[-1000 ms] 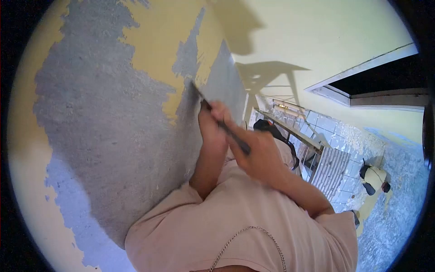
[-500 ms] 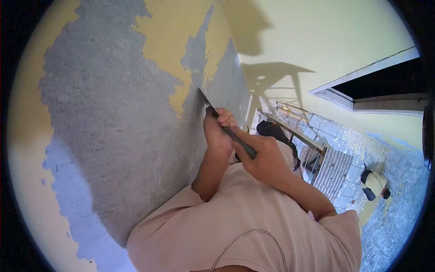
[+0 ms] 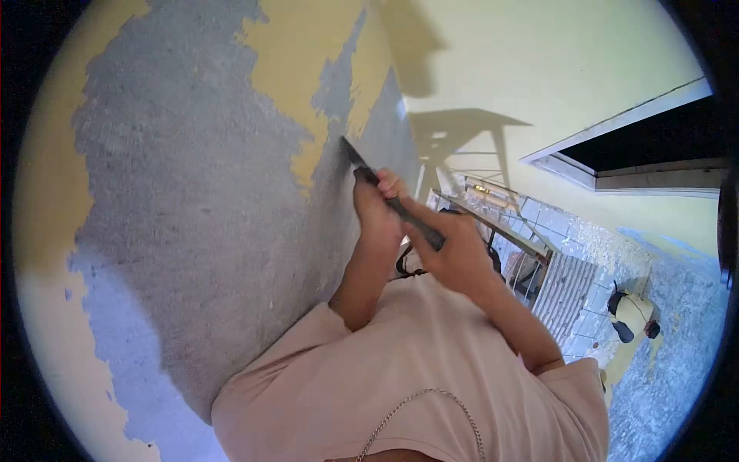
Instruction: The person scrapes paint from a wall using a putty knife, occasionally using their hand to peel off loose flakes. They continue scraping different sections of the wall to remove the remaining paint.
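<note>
Pale yellow wall [image 3: 570, 54] here, a leggy shadow [image 3: 462, 123] sprawling by its left edge, a dark, white-framed opening [image 3: 647, 138] at its right, and floor tiles [image 3: 588, 322] gleaming beside a ribbed panel [image 3: 566, 289]!

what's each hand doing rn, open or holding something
Left hand: closed, holding the dark scraper, nearer its blade.
Right hand: closed, holding the same scraper, farther back from the blade.

One left hand [image 3: 375, 212], one right hand [image 3: 459, 250] (two in all), one scraper [image 3: 399, 205], one neck chain [image 3: 431, 390], one other person [image 3: 634, 314]
</note>
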A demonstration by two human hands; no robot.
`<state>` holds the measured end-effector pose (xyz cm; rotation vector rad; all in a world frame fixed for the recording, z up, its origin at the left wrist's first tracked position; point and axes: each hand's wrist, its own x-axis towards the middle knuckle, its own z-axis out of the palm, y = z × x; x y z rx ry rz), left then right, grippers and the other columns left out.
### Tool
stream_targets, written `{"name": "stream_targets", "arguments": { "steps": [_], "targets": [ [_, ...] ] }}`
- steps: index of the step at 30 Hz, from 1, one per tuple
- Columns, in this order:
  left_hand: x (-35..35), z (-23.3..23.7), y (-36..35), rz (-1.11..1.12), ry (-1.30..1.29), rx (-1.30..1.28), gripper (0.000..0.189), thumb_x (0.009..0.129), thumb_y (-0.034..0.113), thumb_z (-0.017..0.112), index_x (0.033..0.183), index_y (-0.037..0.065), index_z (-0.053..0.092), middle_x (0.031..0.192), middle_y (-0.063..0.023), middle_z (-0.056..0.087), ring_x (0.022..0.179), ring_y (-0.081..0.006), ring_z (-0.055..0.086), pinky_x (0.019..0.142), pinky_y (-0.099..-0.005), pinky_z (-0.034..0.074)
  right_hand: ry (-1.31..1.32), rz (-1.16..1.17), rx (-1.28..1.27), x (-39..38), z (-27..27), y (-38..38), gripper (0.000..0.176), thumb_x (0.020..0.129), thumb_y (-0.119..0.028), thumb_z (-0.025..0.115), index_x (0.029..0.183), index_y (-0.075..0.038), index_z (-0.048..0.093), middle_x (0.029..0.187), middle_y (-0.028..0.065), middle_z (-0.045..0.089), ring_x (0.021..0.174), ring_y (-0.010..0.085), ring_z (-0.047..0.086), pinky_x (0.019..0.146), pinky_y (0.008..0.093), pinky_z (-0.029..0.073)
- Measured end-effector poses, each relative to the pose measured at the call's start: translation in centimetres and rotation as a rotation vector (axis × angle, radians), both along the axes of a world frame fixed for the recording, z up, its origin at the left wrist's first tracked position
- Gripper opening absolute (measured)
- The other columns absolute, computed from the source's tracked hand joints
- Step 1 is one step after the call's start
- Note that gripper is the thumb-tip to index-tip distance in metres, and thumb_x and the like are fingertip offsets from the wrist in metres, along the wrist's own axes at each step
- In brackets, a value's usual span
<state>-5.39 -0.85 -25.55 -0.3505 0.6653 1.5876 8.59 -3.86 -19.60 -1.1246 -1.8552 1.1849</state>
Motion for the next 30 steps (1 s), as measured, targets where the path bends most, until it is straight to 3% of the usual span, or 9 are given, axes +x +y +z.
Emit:
{"name": "stream_targets", "arguments": {
  "steps": [2,4,11,13,16,19,23,27,30],
  "targets": [
    [0.2,0.1,1.4,-0.006,-0.024,0.008,0.030,0.088,0.026,0.033,0.063,0.011,0.040,0.049,0.0013,0.035,0.037,-0.0085,0.030,0.034,-0.0213,0.025,0.051,0.015,0.005,0.0,-0.1,0.6,0.033,0.079,-0.018,0.056,0.112,-0.010,0.057,0.068,0.0240,0.057,0.065,0.0372,0.059,0.057,0.0401,0.047],
    [1.2,0.1,2.6,0.049,-0.089,-0.068,0.021,0.085,0.018,0.039,0.065,0.011,0.043,0.050,0.0022,0.037,0.040,-0.0072,0.032,0.037,-0.0209,0.028,-0.109,-0.054,-0.115,0.3,0.1,1.8,0.034,0.078,-0.013,0.059,0.111,-0.008,0.058,0.068,0.0199,0.059,0.056,0.0251,0.060,0.055,0.0317,0.044],
    [-0.4,-1.3,2.3,-0.056,0.051,0.070,0.033,0.090,0.028,0.031,0.064,0.010,0.039,0.047,0.0020,0.033,0.037,-0.0089,0.030,0.033,-0.0229,0.023,-0.151,-0.069,-0.069,-1.3,0.3,0.7,0.032,0.078,-0.012,0.060,0.110,-0.008,0.059,0.061,0.0217,0.055,0.047,0.0278,0.053,0.052,0.0312,0.043],
    [0.5,0.1,2.6,0.055,-0.126,-0.118,0.035,0.090,0.030,0.031,0.062,0.011,0.039,0.046,0.0025,0.032,0.037,-0.0090,0.030,0.033,-0.0227,0.024,-0.080,-0.079,-0.114,-0.5,0.3,1.1,0.033,0.078,-0.013,0.060,0.111,-0.009,0.059,0.062,0.0222,0.055,0.048,0.0293,0.053,0.052,0.0321,0.043],
    [-0.4,0.4,0.6,-0.091,0.007,0.001,0.031,0.088,0.029,0.033,0.062,0.013,0.040,0.047,0.0031,0.034,0.038,-0.0090,0.031,0.037,-0.0218,0.028,0.039,-0.047,0.221,-0.8,-0.9,-0.2,0.034,0.079,-0.015,0.059,0.112,-0.007,0.057,0.061,0.0224,0.055,0.046,0.0255,0.050,0.049,0.0311,0.042],
    [0.0,-0.9,3.5,-0.094,0.144,0.066,0.031,0.087,0.030,0.034,0.062,0.013,0.040,0.046,0.0038,0.034,0.038,-0.0087,0.031,0.037,-0.0221,0.027,-0.177,-0.067,-0.066,-1.2,-0.3,1.6,0.034,0.077,-0.013,0.061,0.110,-0.006,0.059,0.064,0.0223,0.056,0.047,0.0241,0.051,0.053,0.0296,0.044],
    [-0.4,-0.4,1.7,-0.142,0.019,0.117,0.028,0.085,0.028,0.036,0.062,0.013,0.042,0.048,0.0048,0.035,0.039,-0.0082,0.032,0.038,-0.0219,0.028,0.000,-0.054,0.106,-0.1,0.3,0.7,0.030,0.078,-0.011,0.060,0.107,-0.004,0.060,0.060,0.0177,0.055,0.045,0.0170,0.048,0.050,0.0268,0.042],
    [1.5,2.3,3.5,0.010,-0.055,0.034,0.017,0.082,0.013,0.040,0.066,0.011,0.044,0.052,0.0023,0.039,0.043,-0.0081,0.036,0.041,-0.0218,0.034,-0.074,-0.110,-0.122,0.0,0.7,2.1,0.029,0.079,-0.009,0.058,0.108,-0.003,0.059,0.062,0.0168,0.058,0.049,0.0170,0.052,0.053,0.0264,0.043],
    [0.3,0.4,1.7,-0.001,0.018,0.158,0.026,0.087,0.024,0.038,0.066,0.011,0.043,0.051,0.0015,0.039,0.041,-0.0083,0.034,0.038,-0.0212,0.029,-0.106,-0.039,-0.038,0.1,1.8,0.6,0.032,0.078,-0.009,0.058,0.110,-0.002,0.058,0.067,0.0183,0.059,0.055,0.0255,0.057,0.053,0.0282,0.044]
  ]
}}
